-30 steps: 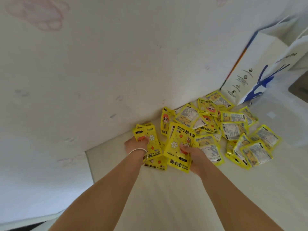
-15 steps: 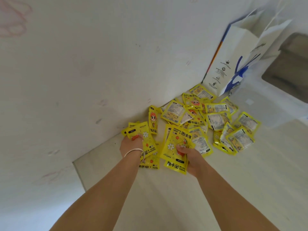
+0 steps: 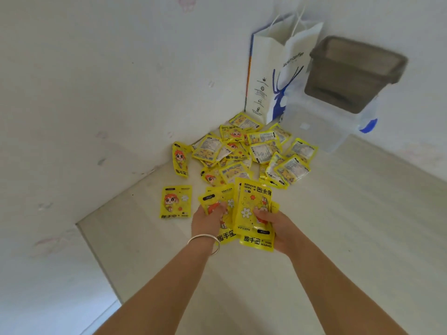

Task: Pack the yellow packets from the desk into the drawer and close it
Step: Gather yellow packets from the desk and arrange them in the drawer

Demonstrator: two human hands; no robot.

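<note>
From the head camera, both of the person's hands hold yellow packets above the pale desk (image 3: 338, 238). The left hand (image 3: 209, 220), with a silver bracelet (image 3: 205, 240) on its wrist, has its fingers curled round a small bunch of packets (image 3: 217, 201). The right hand (image 3: 278, 226) pinches a second stack (image 3: 254, 213) with the thumb on top, just beside the first. One single packet (image 3: 176, 201) lies flat to the left. The main pile of packets (image 3: 249, 153) sits farther off, against the white wall (image 3: 96, 93). Behind it stand a white paper bag (image 3: 273, 76) and, to its right, a clear plastic box (image 3: 321, 124) with a grey bin (image 3: 350, 71) above it. No drawer shows.
</note>
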